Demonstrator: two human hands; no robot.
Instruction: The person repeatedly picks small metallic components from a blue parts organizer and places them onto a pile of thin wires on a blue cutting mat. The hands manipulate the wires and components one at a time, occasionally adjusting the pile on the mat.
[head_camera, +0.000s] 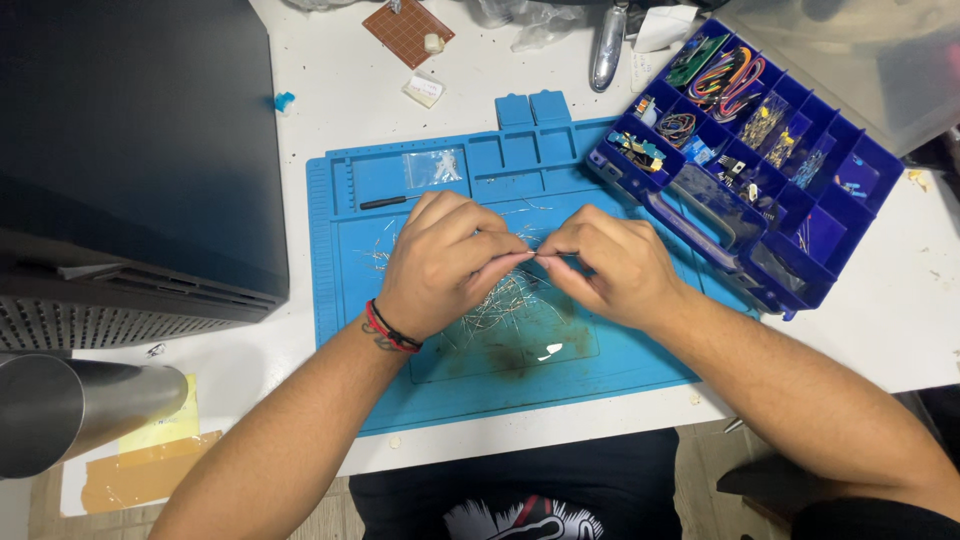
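Here, working outward from the person's lap:

- A dark shirt (520, 500) with a printed design shows at the bottom edge; both bare forearms reach forward from it over the white table (330, 90).
- The left hand (440, 262), with red and black cords around its wrist, is pinched narrow: thumb and forefinger close on one end of a thin wire lead (520, 257).
- The right hand (610, 265) mirrors it, fingertips closed on the other end, so the wire is held between the two hands just above the mat (a two-ended grip like this keeps so fine a piece steady, I judge).
- Beneath the hands lies a loose heap of cut wire leads (500, 300) on the blue silicone work mat (640, 360), whose middle is stained brown; the mat probably keeps small bits from rolling away.
- Farther along, in the mat's moulded trays, sit a small clear bag (432, 166) and a slim black tool (385, 202).
- To the right, touching the mat's edge, an open blue compartment box (745, 150) holds sorted wires and small components, within easy reach.
- On the left looms a large black case (130, 150), with a metal cylinder (80, 405) nearer.
- Farthest off lies a brown perforated circuit board (405, 30).
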